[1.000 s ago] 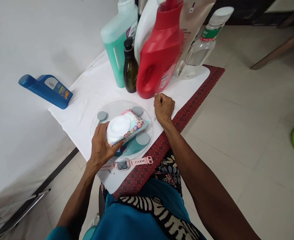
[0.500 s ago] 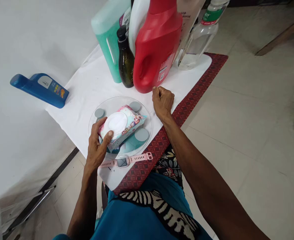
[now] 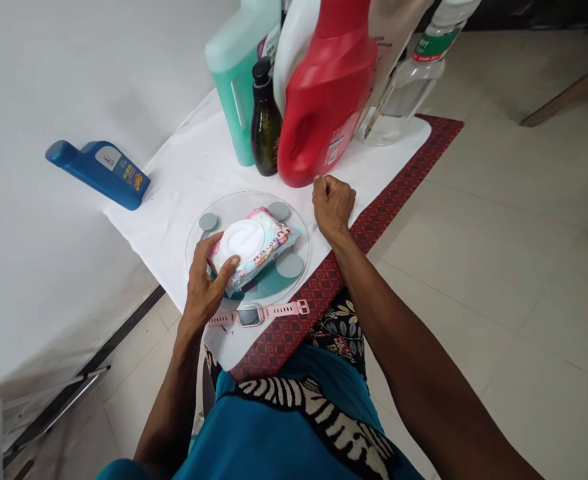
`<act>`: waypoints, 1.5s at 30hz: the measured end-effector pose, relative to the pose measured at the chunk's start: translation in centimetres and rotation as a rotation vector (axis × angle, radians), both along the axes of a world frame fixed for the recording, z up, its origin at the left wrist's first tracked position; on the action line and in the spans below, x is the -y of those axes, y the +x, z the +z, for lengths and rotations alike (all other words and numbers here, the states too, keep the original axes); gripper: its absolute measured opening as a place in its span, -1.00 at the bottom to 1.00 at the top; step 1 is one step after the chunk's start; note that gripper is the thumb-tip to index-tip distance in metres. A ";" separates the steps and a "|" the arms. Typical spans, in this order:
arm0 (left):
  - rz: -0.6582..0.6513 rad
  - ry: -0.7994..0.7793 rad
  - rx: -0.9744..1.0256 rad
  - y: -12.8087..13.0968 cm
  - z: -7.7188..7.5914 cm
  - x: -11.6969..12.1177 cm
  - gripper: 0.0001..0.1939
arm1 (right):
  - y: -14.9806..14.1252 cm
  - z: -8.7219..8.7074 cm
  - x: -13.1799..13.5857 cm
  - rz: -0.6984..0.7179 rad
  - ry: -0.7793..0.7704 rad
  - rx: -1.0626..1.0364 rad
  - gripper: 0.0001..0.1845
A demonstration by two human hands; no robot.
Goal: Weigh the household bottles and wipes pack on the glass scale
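Left hand (image 3: pixel 205 287), left of centre, thumb and fingers gripping the wipes pack (image 3: pixel 258 248), already over the glass scale (image 3: pixel 274 285) (contact unclear) but not yet let go; right hand (image 3: pixel 334 205), near centre, fingers curled closed beside the red bottle (image 3: pixel 331 87), upper centre.

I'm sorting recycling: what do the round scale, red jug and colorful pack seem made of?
Round scale: perhaps smooth glass, being see-through. Red jug: likely satin plastic, its handle moulded in. Colorful pack: apparently soft, slightly shiny plastic film; it bulges and creases.
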State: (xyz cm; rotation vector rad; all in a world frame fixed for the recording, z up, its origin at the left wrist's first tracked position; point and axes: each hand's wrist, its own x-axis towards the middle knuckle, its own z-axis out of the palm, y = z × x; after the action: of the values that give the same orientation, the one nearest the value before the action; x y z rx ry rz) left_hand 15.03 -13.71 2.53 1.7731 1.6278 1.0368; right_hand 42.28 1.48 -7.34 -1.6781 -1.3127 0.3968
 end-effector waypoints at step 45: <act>0.205 -0.010 0.107 -0.8 -0.8 -2.0 -0.19 | -0.3 1.7 0.3 -0.048 -0.073 -0.025 -0.54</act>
State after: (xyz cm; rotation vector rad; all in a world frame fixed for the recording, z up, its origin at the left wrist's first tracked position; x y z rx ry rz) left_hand 14.27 -11.66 1.72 1.5402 1.7708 1.1909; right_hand 41.94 1.15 -5.63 -1.7568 -1.2506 0.4405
